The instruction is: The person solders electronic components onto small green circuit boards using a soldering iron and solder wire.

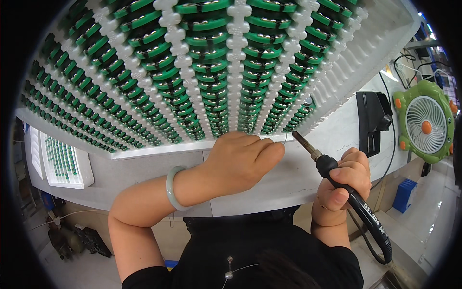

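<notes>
A soldering iron with a black handle is gripped in my right hand, its dark tip pointing up and left. That tip is close to the near right corner of a large white foam tray. Rows of green ring-shaped parts with silvery and black pieces fill the tray. My left hand is closed at the tray's near edge, its fingertips mostly hidden. A thin solder wire shows beside the fingers, a short way left of the iron's tip. A pale bangle circles my left wrist.
On the grey table a black soldering iron stand is at the right, beside a green and orange fan. A smaller foam tray with green parts lies far left. Cables run along the right side; a blue box sits lower right.
</notes>
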`<state>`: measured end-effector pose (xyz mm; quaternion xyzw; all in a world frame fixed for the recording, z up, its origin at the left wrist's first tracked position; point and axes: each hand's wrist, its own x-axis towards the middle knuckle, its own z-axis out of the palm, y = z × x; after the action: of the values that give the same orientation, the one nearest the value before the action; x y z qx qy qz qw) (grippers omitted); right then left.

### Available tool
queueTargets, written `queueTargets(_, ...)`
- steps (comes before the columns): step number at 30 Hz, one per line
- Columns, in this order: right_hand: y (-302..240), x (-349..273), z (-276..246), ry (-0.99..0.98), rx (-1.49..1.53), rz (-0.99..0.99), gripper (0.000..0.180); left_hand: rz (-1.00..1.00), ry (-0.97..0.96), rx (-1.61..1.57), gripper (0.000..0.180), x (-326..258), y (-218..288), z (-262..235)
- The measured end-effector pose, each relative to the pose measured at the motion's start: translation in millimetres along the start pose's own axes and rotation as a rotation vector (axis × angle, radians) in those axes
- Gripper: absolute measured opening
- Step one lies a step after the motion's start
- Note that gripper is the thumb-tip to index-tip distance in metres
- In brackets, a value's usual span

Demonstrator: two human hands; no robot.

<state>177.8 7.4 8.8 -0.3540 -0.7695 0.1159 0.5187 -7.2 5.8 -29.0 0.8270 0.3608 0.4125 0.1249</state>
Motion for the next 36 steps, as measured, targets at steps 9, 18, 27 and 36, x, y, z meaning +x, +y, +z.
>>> queueTargets(9,2.0,-2.7,1.8,0.005,-0.017,0.029,0.043,-0.007,-0.028,0.009,0.018,-1.6,-0.2,0.5)
queueTargets(18,2.0,-1.8,2.6,0.019,-0.013,0.027,0.044,-0.012,-0.016,0.005,0.018,-2.7,-0.5,2.0)
queueTargets(27,3.2,-1.0,0.5,0.019,0.004,0.020,0.044,-0.010,-0.030,0.019,0.018,-2.2,-0.7,1.0)
queueTargets(36,3.9,1.1,-1.9,-0.069,-0.003,-0.008,0.036,-0.022,-0.018,0.023,0.019,-3.9,-0.6,2.1)
